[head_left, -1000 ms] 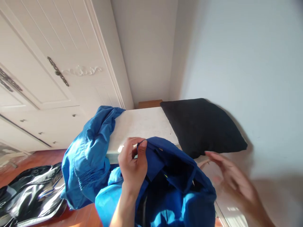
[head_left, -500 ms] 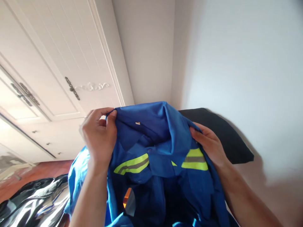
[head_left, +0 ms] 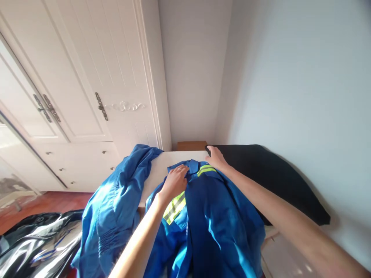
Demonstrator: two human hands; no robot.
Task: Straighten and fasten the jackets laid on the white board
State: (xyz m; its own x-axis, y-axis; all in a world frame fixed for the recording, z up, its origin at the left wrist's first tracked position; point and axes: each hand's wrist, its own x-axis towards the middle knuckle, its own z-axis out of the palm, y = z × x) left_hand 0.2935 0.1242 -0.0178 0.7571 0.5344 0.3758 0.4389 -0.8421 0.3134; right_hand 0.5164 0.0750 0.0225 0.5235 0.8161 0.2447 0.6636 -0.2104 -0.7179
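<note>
A blue work jacket with yellow reflective stripes lies spread on a white surface, collar at the far end. My left hand grips the fabric at the left side of the collar, by a yellow stripe. On the right shoulder, my right hand holds the jacket close to a black pillow. Both arms are stretched forward over the jacket.
A second blue garment hangs over the surface's left edge. A shiny black plastic bag lies on the wooden floor at the lower left. White wardrobe doors stand to the left, and a pale wall runs along the right.
My right hand took hold of the jacket, both hands lifted it up in front of me, then lowered it flat onto the white surface with the collar away from me.
</note>
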